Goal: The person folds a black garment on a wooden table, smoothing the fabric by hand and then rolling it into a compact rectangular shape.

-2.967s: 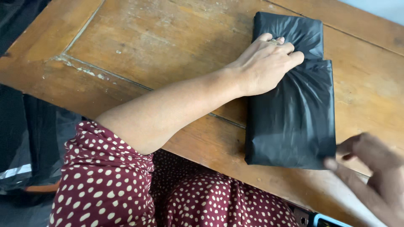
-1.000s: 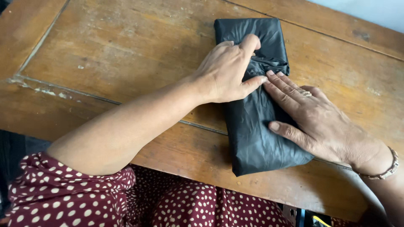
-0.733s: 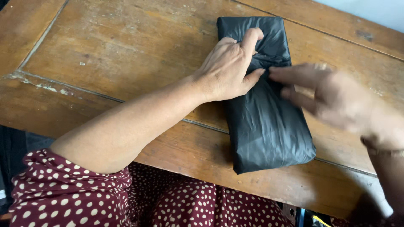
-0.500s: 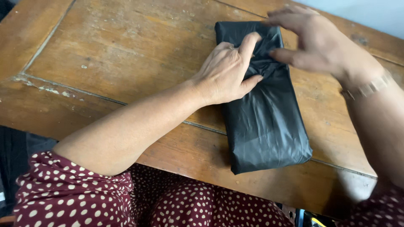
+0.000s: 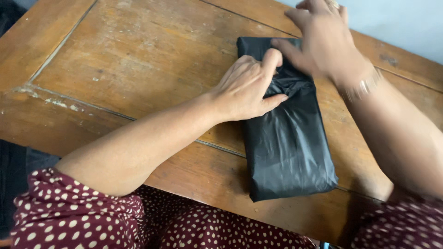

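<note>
A flat package wrapped in black plastic (image 5: 288,147) lies on a worn wooden table (image 5: 129,64), its long side running away from me. My left hand (image 5: 247,87) presses down on the package's left side near the far end, thumb and index finger on a gathered fold of plastic. My right hand (image 5: 323,39) reaches over the far end of the package, fingers spread and touching the plastic there. A bracelet sits on my right wrist.
The table's near edge runs above my lap, which is covered by a maroon dress with white dots (image 5: 83,221). A pale wall (image 5: 397,23) lies beyond the table's far edge at top right. A groove crosses the tabletop on the left.
My right hand has moved from the package's right side up to its far end. My left hand has stayed pressed on the package.
</note>
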